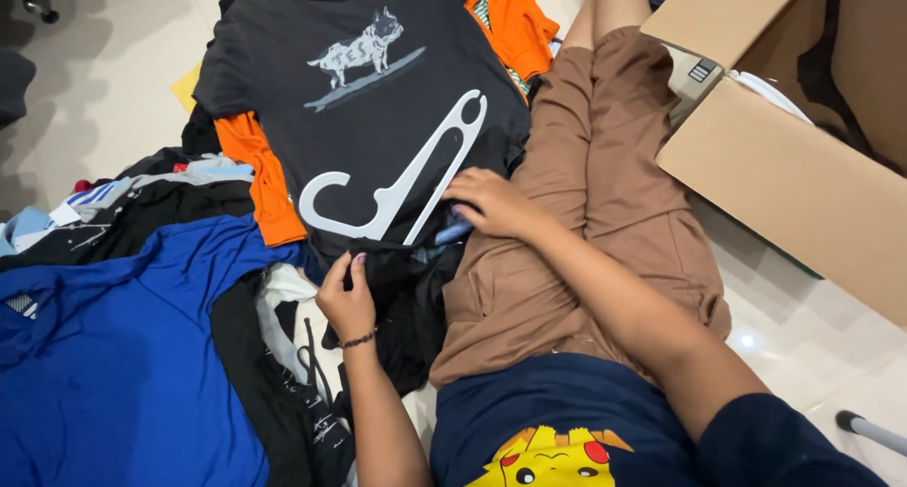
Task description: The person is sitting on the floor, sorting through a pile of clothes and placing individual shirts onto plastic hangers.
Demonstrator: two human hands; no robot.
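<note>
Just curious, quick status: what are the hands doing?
Left hand pinching black garment. Right hand on its top edge, beside white hanger. Clothes piled around.

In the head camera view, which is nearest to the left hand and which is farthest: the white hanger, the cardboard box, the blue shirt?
From the left hand:
1. White hanger, just above it on the dark printed T-shirt.
2. Blue shirt, spread on the floor to the left.
3. Cardboard box, far on the right, beyond the person's legs.

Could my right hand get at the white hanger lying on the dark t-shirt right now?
Probably yes. The right hand rests just beside the white hanger, which lies uncovered on top of the dark t-shirt. Nothing sits between them.
</note>
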